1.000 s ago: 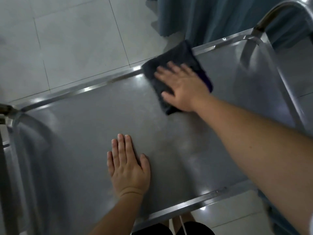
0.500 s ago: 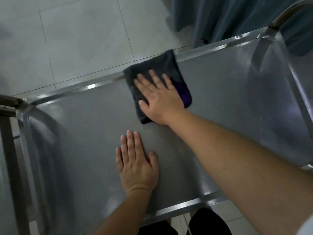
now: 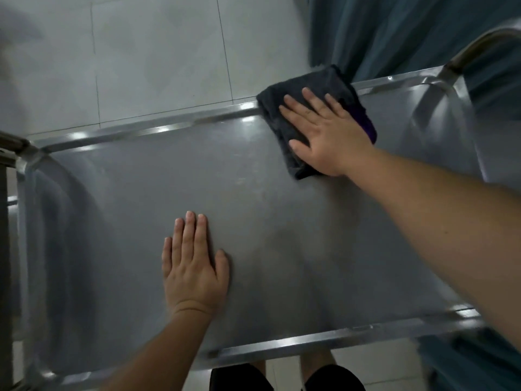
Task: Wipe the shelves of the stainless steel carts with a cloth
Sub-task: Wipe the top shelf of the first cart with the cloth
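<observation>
Midway, seemingly: right hand (image 3: 329, 136) flat, fingers straight, pressing dark cloth (image 3: 307, 88) at top shelf (image 3: 253, 210) far rail. Left hand (image 3: 194, 266) flat, bracing. Lower shelves unseen; likely remaining.

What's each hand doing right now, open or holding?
Left hand: open, flat on the cart shelf.
Right hand: open, fingers straight, pressing the dark cloth.
</observation>
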Demonstrator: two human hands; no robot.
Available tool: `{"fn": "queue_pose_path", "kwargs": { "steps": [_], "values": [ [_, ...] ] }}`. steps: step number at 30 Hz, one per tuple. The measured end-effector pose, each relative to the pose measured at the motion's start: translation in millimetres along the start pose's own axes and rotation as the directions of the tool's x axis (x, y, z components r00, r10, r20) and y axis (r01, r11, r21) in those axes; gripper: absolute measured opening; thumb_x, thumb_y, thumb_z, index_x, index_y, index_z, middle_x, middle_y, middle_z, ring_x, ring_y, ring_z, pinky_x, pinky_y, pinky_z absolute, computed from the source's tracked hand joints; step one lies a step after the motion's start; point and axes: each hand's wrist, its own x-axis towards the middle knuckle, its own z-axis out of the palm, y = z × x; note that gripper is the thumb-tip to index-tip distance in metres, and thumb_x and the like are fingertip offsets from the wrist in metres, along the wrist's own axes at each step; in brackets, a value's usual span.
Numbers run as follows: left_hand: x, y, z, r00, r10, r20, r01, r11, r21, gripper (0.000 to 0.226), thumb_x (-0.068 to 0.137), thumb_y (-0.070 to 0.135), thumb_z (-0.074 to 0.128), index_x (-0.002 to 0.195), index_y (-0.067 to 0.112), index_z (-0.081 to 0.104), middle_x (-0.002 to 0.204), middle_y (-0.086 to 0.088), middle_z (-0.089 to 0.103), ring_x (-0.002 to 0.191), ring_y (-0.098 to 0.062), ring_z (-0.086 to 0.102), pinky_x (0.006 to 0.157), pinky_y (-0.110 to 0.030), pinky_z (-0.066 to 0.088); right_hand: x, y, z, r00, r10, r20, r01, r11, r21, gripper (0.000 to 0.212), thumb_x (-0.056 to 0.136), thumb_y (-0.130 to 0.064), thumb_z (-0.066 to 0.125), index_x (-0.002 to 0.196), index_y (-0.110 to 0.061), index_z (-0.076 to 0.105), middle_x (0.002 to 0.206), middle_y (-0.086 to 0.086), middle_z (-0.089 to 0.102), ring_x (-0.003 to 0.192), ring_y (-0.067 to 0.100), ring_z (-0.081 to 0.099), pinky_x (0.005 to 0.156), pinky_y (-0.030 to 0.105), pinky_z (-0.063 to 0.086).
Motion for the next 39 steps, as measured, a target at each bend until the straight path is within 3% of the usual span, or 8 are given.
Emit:
{"fn": "queue_pose_path", "kwargs": {
  "steps": [6,11,15,27,36,39],
  "values": [
    [-1,0,-1,1.000,-0.003,0.008,0.003,1.000,0.010,0.074,0.101,0.044,0.035,0.169,0.018,0.025,0.177,-0.002,0.018,0.165,-0.020,0.008,0.133,-0.046,0.007,-27,61,-1,0.986,0.165,0.000,-0.165,0.986,0.014,0.072,0.100,-0.065,0.014,0.164,-0.037,-0.005,0.172,-0.016,-0.008,0.159,0.017,-0.011,0.128,0.044,-0.005],
    [1,2,0,1.000,-0.003,0.002,0.003,1.000,0.018,0.074,0.101,0.044,0.036,0.169,0.018,0.024,0.177,-0.003,0.019,0.165,-0.021,0.008,0.133,-0.046,0.007,-45,113,-4,0.917,0.399,-0.004,-0.399,0.916,0.051,0.076,0.098,-0.063,0.007,0.165,-0.030,-0.008,0.173,-0.010,-0.012,0.159,0.022,-0.011,0.128,0.048,-0.003],
    [0,4,-2,0.999,-0.012,0.031,0.011,0.999,0.031,0.074,0.101,0.044,0.035,0.170,0.020,0.019,0.178,-0.003,0.015,0.165,-0.020,0.004,0.133,-0.047,0.006,-57,130,-7,0.897,0.442,0.029,-0.442,0.896,0.041,0.075,0.099,-0.061,0.004,0.164,-0.027,-0.012,0.173,-0.007,-0.015,0.159,0.023,-0.012,0.128,0.047,-0.003],
    [1,11,-11,0.997,-0.017,0.071,0.014,0.999,0.051,0.076,0.101,0.046,0.030,0.170,0.016,0.018,0.178,-0.008,0.014,0.165,-0.025,0.004,0.133,-0.046,0.004,-154,116,18,0.863,0.505,0.033,-0.505,0.857,0.098,0.081,0.099,-0.066,0.013,0.166,-0.021,0.006,0.174,0.000,0.003,0.160,0.024,0.001,0.128,0.044,0.004],
    [4,17,-18,0.993,0.023,0.114,-0.038,0.991,0.130,0.077,0.099,0.040,0.027,0.167,0.005,0.019,0.175,-0.020,0.017,0.162,-0.038,0.012,0.131,-0.054,0.011,-293,41,57,0.787,0.606,0.113,-0.616,0.774,0.144,0.079,0.101,-0.066,0.011,0.165,-0.023,-0.007,0.174,-0.003,-0.009,0.160,0.025,-0.008,0.129,0.049,0.005],
    [9,26,-20,0.992,-0.007,0.127,-0.009,0.991,0.131,0.079,0.095,0.038,0.029,0.165,0.002,0.022,0.174,-0.022,0.019,0.161,-0.042,0.014,0.130,-0.059,0.014,-339,25,69,0.792,0.596,0.131,-0.610,0.777,0.156,0.078,0.102,-0.067,0.012,0.165,-0.026,-0.008,0.174,-0.004,-0.008,0.160,0.024,-0.008,0.128,0.051,0.008]
  ]
}}
